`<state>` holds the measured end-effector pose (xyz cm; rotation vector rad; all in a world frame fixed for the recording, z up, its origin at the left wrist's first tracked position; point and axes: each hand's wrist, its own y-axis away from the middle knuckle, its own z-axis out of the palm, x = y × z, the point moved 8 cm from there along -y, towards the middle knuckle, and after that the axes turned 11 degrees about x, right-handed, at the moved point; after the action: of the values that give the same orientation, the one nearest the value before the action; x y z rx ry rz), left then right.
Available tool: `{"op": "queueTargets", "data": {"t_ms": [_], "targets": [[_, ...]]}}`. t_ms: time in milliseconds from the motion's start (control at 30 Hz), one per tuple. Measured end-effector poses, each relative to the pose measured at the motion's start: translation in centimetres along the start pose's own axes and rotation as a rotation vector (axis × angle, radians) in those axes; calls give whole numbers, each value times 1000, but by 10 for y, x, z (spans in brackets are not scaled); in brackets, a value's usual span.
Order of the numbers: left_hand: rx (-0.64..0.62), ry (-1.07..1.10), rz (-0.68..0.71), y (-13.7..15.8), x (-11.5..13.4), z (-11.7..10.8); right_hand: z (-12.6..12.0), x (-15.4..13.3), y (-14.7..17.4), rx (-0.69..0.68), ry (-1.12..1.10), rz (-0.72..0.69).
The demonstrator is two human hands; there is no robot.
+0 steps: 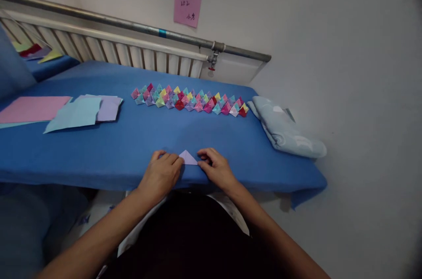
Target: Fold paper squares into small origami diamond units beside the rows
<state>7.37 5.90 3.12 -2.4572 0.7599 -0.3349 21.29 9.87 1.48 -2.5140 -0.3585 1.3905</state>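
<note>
We work at a table [154, 131] under a blue cover, with a radiator [132, 42] along its far side. A folded cloth [286, 131] lies at the right end. Loose paper sheets [77, 112] lie at the left. Rows of small folded paper pieces [198, 106] stand between them, towards the far edge.

Our left hand [162, 173] lies over the left end of the workpiece; its fingers hide that corner, so we cannot tell whether they pinch or only press. Our right hand [217, 169] is partly open: the thumb tip meets the right corner, the index fingertip standing apart above it.

The workpiece, a lavender paper triangle [189, 158], lies on the cover near the table's front edge, between both hands.

Handling: we judge it very light, thin and easily creased, stiffer along its folded edges. It should slide readily on the cloth, and the soft backing may blunt a crease. We recommend holding it at the two base corners, with light fingertip pressure; a hard pull could tear it.

Orientation: the apex points away from us, towards the radiator. The long axis is the base, running left to right, roughly parallel to the front edge.
</note>
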Motion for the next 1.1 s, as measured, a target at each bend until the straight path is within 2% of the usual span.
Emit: {"op": "queueTargets", "data": {"t_ms": [133, 333, 467, 600, 733, 933, 1000, 1100], "targets": [[-145, 36, 54, -18, -13, 12, -17, 6, 4, 91, -32, 23], [-284, 81, 177, -34, -16, 22, -19, 2, 5, 107, -52, 17], [-323, 67, 178, -35, -16, 23, -19, 2, 6, 114, -58, 28], [-337, 141, 157, -33, -20, 24, -19, 4, 6, 120, -66, 37], [-322, 149, 108, -32, -20, 23, -19, 4, 6, 119, -67, 28], [-237, -8, -90, -34, -23, 15, -19, -2, 6, 159, -67, 51], [-176, -11, -161, -35, -24, 11, -15, -11, 7, 168, -92, 70], [-16, 35, -294, -35, -24, -2, -6, -30, 7, 154, -111, 55]]}}
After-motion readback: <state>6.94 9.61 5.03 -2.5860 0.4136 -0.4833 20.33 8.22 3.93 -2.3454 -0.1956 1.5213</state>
